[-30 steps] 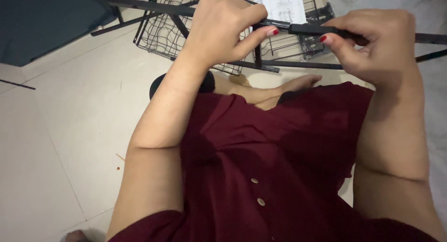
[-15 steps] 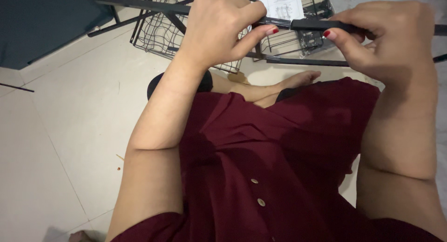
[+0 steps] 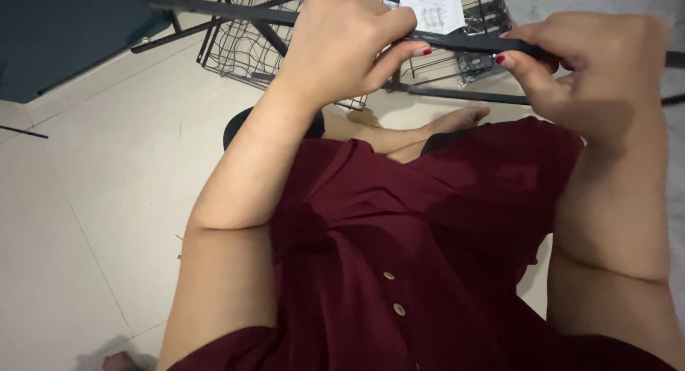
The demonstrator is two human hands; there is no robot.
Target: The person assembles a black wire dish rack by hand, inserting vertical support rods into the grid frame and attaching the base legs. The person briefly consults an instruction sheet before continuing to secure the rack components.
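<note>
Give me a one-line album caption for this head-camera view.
Left hand and right hand grip a black bar above wire baskets.

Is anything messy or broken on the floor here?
Nothing looks broken. Only a few small orange-brown specks lie on the pale floor tile beside the left arm, like stray crumbs. Both hands grip a black bar above the wire rack.

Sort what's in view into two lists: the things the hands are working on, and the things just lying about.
In hand:
- left hand and right hand, both gripping the black bar

Lying about:
- black wire basket on the floor
- folded instruction sheet
- clear bag of small parts
- dark blue furniture at upper left
</note>
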